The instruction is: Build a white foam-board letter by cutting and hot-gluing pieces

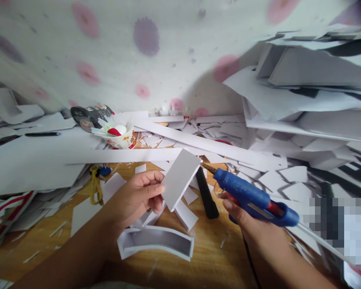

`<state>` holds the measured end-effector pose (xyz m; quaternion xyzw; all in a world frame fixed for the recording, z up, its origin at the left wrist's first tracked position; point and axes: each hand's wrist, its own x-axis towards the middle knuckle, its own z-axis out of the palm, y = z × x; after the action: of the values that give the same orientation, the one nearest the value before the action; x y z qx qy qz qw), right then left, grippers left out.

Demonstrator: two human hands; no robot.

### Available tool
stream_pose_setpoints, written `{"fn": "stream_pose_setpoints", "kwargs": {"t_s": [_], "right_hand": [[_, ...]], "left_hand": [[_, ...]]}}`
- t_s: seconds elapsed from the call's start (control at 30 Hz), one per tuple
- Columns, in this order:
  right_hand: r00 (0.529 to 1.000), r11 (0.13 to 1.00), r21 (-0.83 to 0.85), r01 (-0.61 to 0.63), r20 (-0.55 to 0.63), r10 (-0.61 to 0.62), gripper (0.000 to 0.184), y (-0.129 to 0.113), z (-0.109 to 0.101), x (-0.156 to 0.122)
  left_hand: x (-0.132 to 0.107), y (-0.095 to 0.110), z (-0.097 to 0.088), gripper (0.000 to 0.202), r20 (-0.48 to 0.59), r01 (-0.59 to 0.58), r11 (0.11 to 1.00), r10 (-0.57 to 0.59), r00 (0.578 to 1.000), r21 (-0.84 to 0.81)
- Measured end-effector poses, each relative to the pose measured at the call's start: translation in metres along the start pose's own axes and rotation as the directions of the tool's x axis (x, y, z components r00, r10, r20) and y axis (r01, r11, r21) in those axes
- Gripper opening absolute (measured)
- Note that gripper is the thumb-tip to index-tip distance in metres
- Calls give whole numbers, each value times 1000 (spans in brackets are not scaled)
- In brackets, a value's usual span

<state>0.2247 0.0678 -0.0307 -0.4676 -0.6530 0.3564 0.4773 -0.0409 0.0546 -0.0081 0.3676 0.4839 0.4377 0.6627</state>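
Between the thumb and fingers of my left hand (pixel 146 192) is a flat rectangular piece of white foam board (pixel 180 178), held tilted above the table. A blue hot glue gun (pixel 246 192) with a glue stick out of its back end is gripped in my right hand (pixel 249 220). Its metal nozzle meets or nearly meets the upper right edge of the board piece; I cannot tell whether they touch. Below my left hand lies a curved, open white box shape (pixel 156 243). A black handled tool (pixel 207 194) rests behind, between the two hands.
White board scraps and strips (pixel 198 140) cover the back of the wooden table (pixel 219 257). A paper tub (pixel 120 136) full of bits stands at back left, near yellow-handled scissors (pixel 95 184). Stacked white boards (pixel 315 72) rise at right. A dark cord hangs below the glue gun.
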Motion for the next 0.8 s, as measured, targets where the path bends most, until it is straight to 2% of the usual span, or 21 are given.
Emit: {"fn": "stream_pose_setpoints", "kwargs": {"t_s": [0.23,0.5,0.63,0.8], "right_hand": [[986,987,6,-160,-49,160,27,-8,2,-2],[991,991,-11,-131,-21,131,22,-4,4,1],[992,999,-8,-53,112,54,21,1,1,2],[943,991,67,112,309,-128,23,-5,3,4]], "left_hand": [[0,1,3,30,-12,-3,1000,3,1000,-21],[-1,-2,-1,31,0,-14,1000,14,1000,-15],[1,-3,-4,30,-72,-60,996,55,996,-72],[4,-1,-3,28,-94,-120,988,111,989,-93]]}}
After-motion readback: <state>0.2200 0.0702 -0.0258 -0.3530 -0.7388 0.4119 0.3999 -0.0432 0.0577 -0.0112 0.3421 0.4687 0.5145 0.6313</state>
